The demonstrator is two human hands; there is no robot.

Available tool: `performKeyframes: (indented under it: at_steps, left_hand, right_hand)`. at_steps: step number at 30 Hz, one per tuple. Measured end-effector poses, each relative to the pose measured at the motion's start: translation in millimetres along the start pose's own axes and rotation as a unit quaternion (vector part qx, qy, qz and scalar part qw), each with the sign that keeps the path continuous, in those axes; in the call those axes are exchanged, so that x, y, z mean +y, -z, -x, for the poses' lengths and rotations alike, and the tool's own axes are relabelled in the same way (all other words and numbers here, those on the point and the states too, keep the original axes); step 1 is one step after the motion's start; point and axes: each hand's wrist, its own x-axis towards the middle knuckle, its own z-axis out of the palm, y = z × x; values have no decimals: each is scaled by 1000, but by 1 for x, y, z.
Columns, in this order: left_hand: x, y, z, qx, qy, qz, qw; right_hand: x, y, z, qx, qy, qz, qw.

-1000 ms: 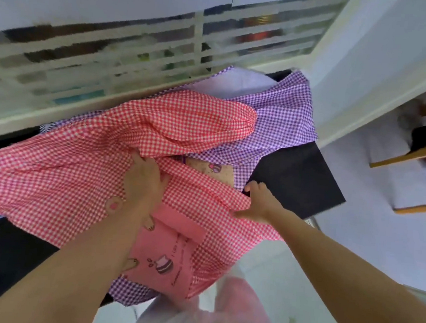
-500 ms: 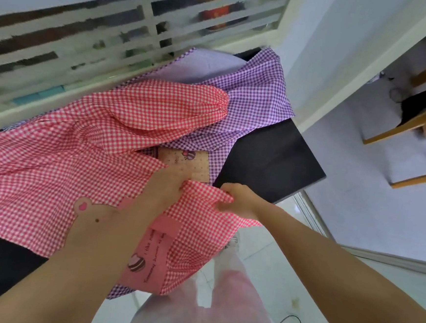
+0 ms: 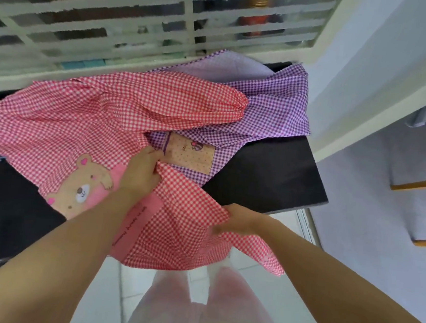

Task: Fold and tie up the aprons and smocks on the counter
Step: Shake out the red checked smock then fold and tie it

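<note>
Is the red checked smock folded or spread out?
Spread out: the red smock lies open across the counter; left hand and right hand grip its near edge.

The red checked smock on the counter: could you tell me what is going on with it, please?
A person is handling the red checked smock, which lies spread on the dark counter. The left hand pinches a fold near its middle, and the right hand grips its edge where it hangs over the counter's front. A purple checked smock lies partly under it, unfolded. Neither is tied yet.
</note>
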Motion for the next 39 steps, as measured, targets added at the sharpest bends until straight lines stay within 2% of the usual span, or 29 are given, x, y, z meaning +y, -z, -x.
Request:
performKeyframes:
  at_steps: [2,5,9,11,12,14,16,17,20,22,23,26,28,33,35,37,39]
  left_hand:
    - [9,4,4,24,16,5,1000]
    - [16,7,7,67,40,-5,997]
    - [17,6,11,118,85,4,989]
    - [14,5,13,130,94,-2,987]
    - [12,5,12,134,100,-4,986]
    - [13,7,10,138,104,-6,985]
    - [17,7,9,131,93,-17,987]
    - [19,7,8,126,91,-18,988]
    - [20,9,0,139,104,7,985]
    - [18,12,-6,156,117,30,980]
    - [17,14,-8,164,125,34,978]
    - [21,22,-16,177,153,28,972]
    - [27,30,-27,174,180,14,968]
    - [41,27,-57,156,249,66,954]
    - [52,18,-65,137,256,100,952]
    - [60,6,-72,112,279,130,945]
    - [64,-9,-75,123,283,156,938]
  right_hand:
    - [2,-9,-1,32,18,47,998]
    - [0,-7,4,19,32,60,997]
    - [3,6,8,72,38,-65,995]
    - [4,10,12,35,35,-149,988]
    - [6,11,14,9,38,-134,990]
    - [15,7,18,-22,17,18,999]
    - [31,6,21,-37,-43,226,973]
    - [39,9,25,-40,-85,286,954]
    - [47,43,45,-23,-208,300,931]
    - [44,71,57,27,-235,303,923]
    - [39,83,62,80,-227,322,916]
    - [15,116,64,302,-171,319,882]
    - [-2,140,61,390,-141,294,861]
    - [3,188,44,410,-121,330,842]
    - [12,209,31,459,-43,315,830]
    - [20,230,22,515,58,250,818]
    - [27,246,14,531,107,188,819]
